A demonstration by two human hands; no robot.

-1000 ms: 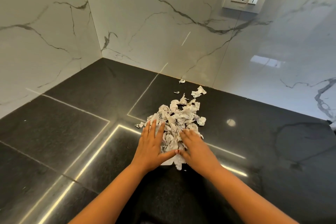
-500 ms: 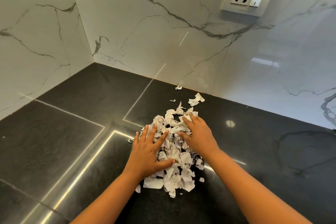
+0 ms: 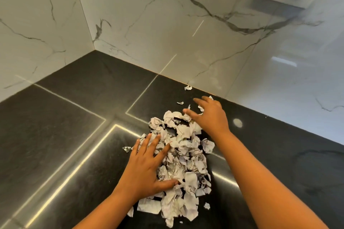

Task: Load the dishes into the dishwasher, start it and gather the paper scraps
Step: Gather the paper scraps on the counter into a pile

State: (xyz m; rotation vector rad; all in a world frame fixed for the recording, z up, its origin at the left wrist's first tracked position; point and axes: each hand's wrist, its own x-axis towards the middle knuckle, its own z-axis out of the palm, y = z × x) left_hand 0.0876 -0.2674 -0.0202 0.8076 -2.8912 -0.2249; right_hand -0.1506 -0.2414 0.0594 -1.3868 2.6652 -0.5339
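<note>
Gathering was the step in hand. The scraps (image 3: 184,158) lay heaped on the bench (image 3: 55,126) between the grips. The left grip (image 3: 147,169) pressed them flat, released; the right grip (image 3: 210,115), also released, lay farther out. Next, the strays (image 3: 188,87) beyond it likely needed raking in.

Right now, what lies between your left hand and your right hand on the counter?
In the head view, the heap of paper scraps fills the stretch between the left hand and the right hand; both hands touch its edges.
</note>
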